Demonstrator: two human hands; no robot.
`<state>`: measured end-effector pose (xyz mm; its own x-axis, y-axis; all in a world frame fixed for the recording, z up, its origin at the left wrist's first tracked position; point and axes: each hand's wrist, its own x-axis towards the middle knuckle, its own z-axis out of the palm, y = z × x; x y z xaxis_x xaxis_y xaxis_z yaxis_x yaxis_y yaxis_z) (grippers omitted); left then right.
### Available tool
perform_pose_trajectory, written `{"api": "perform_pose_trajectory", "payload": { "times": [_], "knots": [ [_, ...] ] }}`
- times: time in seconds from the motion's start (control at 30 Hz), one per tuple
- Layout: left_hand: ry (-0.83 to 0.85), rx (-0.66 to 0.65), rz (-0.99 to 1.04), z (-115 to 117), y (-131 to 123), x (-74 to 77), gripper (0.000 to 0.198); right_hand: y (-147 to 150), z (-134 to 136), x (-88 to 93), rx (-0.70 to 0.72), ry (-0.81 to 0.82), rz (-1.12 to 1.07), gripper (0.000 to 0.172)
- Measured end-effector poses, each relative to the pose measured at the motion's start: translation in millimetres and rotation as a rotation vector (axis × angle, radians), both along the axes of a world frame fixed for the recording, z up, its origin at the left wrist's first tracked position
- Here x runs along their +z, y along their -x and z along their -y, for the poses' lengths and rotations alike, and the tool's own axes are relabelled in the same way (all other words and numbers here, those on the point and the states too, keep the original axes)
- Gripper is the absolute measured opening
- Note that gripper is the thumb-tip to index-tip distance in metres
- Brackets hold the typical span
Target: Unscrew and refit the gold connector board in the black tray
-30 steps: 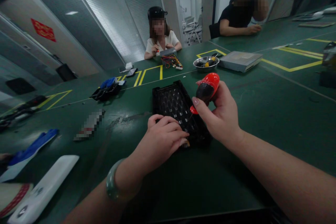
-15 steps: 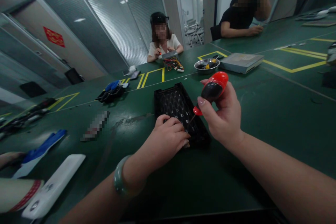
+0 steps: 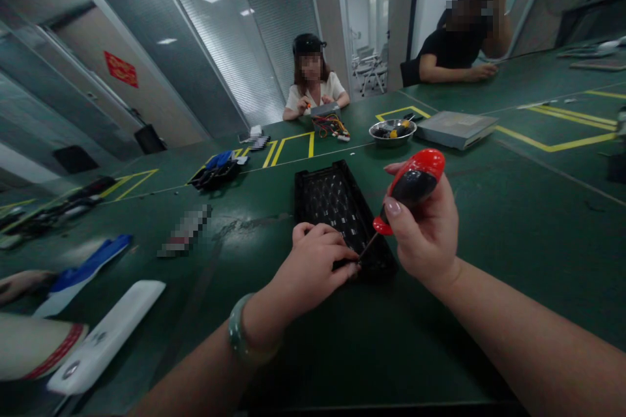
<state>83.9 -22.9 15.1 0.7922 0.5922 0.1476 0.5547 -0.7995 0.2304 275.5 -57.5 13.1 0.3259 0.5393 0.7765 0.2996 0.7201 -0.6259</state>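
Note:
A black rectangular panel (image 3: 327,199) with raised edges and rows of small slots lies on the green table in front of me. My right hand (image 3: 430,228) is wrapped around the red and black handle of a screwdriver (image 3: 415,179). Its thin shaft slants down to the left, and the tip meets the near part of the panel. My left hand (image 3: 320,264) reaches over the panel's near left edge, thumb and fingers pinched together beside the screwdriver tip. Whatever is between those fingertips is too small to make out.
Left of me are a white device (image 3: 110,335), blue cloth (image 3: 95,267) and another person's hand (image 3: 24,283). Beyond the panel stand a metal bowl (image 3: 394,137), a grey box (image 3: 457,127) and a black tray (image 3: 215,176). Two people sit across the table (image 3: 528,228).
The screwdriver tip has moved down toward the panel's near edge, meeting my left fingertips. My left fingers have drawn closer together. The whole view has shifted slightly.

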Motion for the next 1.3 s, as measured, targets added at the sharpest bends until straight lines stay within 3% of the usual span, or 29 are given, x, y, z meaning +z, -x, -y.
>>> {"api": "perform_pose_trajectory", "payload": {
  "times": [0.8,1.17,1.3],
  "knots": [
    [0.049,0.002,0.116,4,6,-4.5,0.012,3,2,-0.9,-0.013,0.037,0.074,0.035],
    [0.063,0.006,0.196,6,7,-5.8,0.007,2,7,1.9,0.089,0.237,0.185,0.076],
    [0.07,0.01,0.227,6,8,-7.5,0.006,4,9,6.2,0.163,0.254,0.2,0.071]
  ]
}}
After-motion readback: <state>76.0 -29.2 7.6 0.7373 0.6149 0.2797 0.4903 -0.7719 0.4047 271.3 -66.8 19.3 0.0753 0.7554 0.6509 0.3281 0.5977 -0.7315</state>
